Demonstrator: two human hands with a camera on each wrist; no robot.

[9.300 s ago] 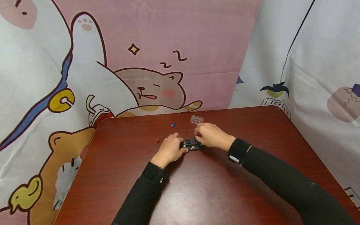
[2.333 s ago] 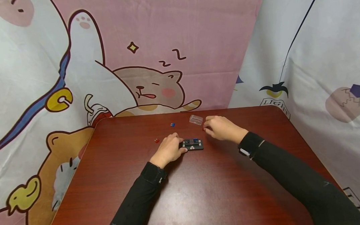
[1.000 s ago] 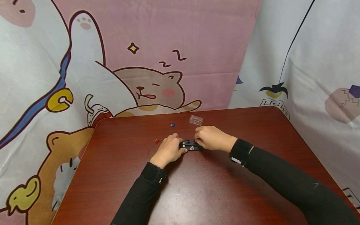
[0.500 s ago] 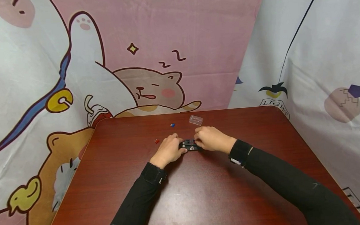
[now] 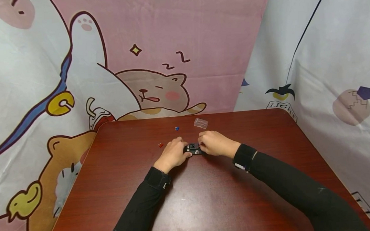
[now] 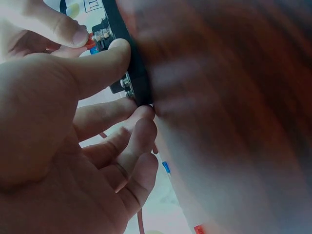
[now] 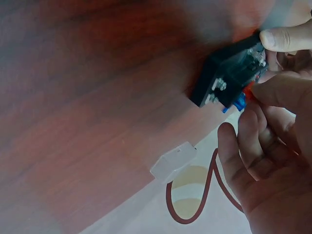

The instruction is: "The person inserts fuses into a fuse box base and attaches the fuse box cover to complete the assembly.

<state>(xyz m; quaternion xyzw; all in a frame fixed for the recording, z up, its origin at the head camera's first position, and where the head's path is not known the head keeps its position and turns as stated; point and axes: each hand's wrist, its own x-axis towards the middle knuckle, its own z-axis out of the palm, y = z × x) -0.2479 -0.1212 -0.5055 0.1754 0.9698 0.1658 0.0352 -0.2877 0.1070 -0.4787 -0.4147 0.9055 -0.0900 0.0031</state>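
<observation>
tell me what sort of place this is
Probably a makeshift indoor workspace for small-parts work: a reddish-brown wood-grain table, a creased cartoon-cat cloth as backdrop, and what looks like a black fuse block held by the left hand.

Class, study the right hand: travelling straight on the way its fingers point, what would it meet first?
Probably the black block, which lies immediately ahead of the right hand; beyond it comes the left hand. Whether the right hand already touches it is unclear.
</observation>
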